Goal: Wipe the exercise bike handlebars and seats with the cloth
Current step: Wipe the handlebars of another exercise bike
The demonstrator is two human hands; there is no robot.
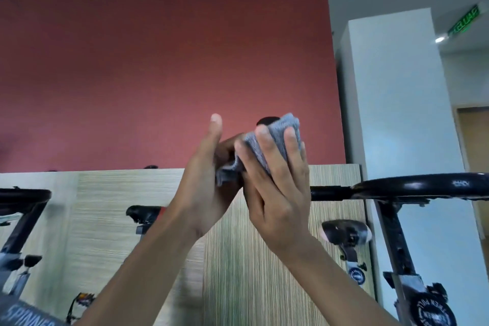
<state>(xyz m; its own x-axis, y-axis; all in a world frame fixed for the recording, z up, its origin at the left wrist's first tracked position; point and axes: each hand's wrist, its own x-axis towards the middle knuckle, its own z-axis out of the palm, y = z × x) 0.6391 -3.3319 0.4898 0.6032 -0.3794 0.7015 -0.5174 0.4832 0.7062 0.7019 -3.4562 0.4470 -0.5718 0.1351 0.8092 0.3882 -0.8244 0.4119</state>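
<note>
A grey cloth is wrapped over the upright end of a black handlebar, whose tip pokes out above it. My right hand grips the cloth from the near side, fingers curled over the bar end. Opposite it, my left hand cups the same wrapped end, thumb straight up and fingers curled behind the cloth, mostly hidden. The rest of the handlebar runs off to the right.
Another bike's handlebar is at the left. Two black seats stand in front of a striped wood panel under a red wall. A white pillar rises at the right, and a bike frame stands below the handlebar.
</note>
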